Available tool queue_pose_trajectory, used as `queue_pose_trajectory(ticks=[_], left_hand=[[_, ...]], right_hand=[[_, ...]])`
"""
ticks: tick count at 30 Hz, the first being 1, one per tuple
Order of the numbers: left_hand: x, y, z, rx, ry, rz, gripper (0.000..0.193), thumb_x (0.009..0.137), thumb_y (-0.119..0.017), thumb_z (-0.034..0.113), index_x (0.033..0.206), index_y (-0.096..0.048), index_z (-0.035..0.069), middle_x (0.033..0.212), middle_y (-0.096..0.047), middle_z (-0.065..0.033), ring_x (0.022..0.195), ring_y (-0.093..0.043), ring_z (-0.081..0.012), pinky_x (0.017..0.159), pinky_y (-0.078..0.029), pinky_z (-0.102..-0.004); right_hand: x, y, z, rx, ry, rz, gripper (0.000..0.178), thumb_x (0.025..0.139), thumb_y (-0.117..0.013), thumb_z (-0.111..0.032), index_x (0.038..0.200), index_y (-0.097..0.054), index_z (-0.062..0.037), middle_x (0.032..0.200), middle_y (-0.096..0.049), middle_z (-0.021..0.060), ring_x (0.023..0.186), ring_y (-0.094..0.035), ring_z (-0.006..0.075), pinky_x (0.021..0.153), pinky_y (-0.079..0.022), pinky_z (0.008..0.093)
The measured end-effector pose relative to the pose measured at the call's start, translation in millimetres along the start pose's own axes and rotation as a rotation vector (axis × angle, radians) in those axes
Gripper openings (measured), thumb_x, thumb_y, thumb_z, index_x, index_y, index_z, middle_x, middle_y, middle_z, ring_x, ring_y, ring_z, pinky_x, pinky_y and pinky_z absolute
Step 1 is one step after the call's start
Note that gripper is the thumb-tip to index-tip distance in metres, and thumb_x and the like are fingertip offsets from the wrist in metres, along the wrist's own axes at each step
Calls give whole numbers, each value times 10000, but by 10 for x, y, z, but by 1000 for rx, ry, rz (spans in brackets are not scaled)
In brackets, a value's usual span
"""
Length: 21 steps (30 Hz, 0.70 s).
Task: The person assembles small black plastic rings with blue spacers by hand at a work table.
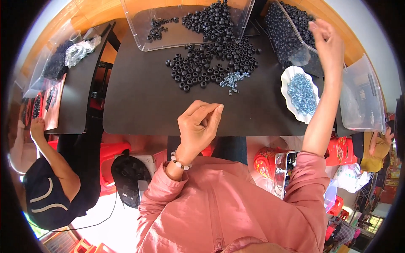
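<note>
Above the table's near edge, my left hand (199, 125) is closed, thumb and forefinger pinched together; whatever lies between the tips is too small to make out. A bracelet of light and dark beads circles that wrist. My right hand (330, 42) is stretched out to the far right, beside and over a clear bin full of small black beads (286, 31). Its fingers are curled together, and I cannot see what they hold. Loose black barrel-shaped beads (196, 71) spread over the table's middle, with a small heap of blue striped beads (233, 79) at their near edge.
A white scalloped dish (288, 95) of blue beads lies under my right forearm. A clear bin (145, 47) of black beads lies at the far side. Another clear bin (358, 99) stands at right. Someone in dark clothes (50, 185) works at the left table.
</note>
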<state>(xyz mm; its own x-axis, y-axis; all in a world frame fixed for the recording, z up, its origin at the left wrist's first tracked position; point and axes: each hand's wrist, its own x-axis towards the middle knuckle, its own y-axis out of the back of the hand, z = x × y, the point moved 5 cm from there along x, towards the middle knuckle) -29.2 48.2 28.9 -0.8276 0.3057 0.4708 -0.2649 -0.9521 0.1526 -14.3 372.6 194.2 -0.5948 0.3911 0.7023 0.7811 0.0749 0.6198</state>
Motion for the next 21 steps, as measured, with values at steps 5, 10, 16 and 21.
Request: queue_pose_trajectory(ticks=[5, 10, 16, 21], left_hand=[[-39, 65, -31, 37, -5, 23, 34, 799, -688, 32, 793, -670, 4, 696, -578, -15, 477, -441, -19, 427, -344, -179], [-2, 49, -44, 27, 25, 5, 69, 821, -666, 47, 773, -647, 2, 665, -549, -12, 478, -422, -25, 421, -330, -194], [2, 60, -113, 6, 115, 3, 116, 856, -631, 57, 754, -619, 3, 626, -498, -5, 476, -391, -32, 421, -303, -202], [18, 78, -96, -16, 125, 25, 137, 861, -643, 78, 755, -619, -5, 666, -530, -19, 489, -418, -35, 435, -323, -197]], right_hand=[[-198, -318, -178, 247, 109, -120, 286, 864, -625, -254, 1067, -639, -52, 824, -702, 95, 799, -671, 152, 719, -496, 261], [-925, -867, -626, 228, 130, -518, 138, 849, -635, -102, 976, -649, -50, 823, -649, 54, 704, -593, 126, 619, -465, 247], [-1227, -1171, -993, 330, 424, -575, 145, 766, -680, -94, 903, -651, -56, 878, -629, 61, 877, -522, 250, 756, -451, 336], [-1350, -1236, -1145, 236, 439, -598, 177, 736, -719, -177, 865, -645, -80, 867, -605, 53, 917, -504, 259, 784, -452, 351]])
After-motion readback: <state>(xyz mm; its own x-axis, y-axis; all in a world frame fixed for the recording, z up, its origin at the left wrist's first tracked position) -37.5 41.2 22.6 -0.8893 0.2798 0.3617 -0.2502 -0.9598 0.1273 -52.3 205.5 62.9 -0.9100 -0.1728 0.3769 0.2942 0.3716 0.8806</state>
